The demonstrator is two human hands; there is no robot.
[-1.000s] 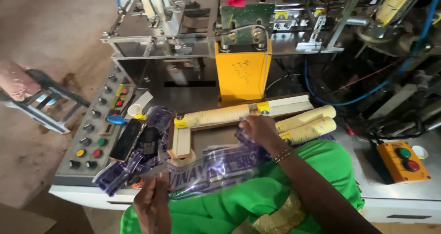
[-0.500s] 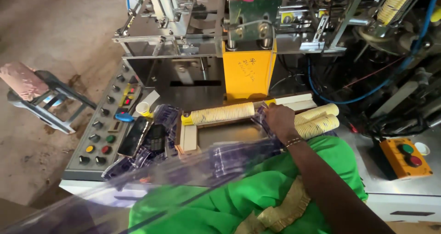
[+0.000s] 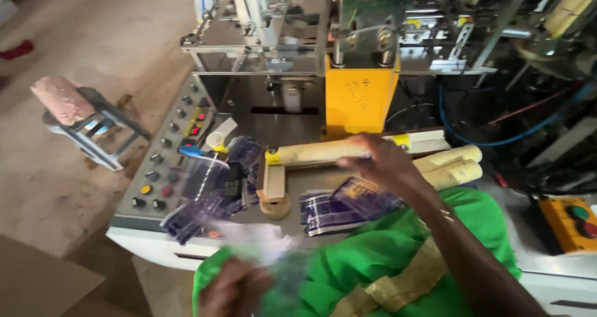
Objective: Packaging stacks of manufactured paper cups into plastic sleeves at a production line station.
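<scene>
The right hand is resting spread on the printed plastic bags just below the yellow press block; the left hand, blurred, is gripping a clear bag, grip unclear. Sorting bags seems underway; next needs separating one cleanly.

1. A bare, dusty brown floor fills the left side.
2. A grey metal stool with a pinkish cushion stands there.
3. Flat cardboard lies at lower left.
4. Even daylight, soft shadows.
</scene>
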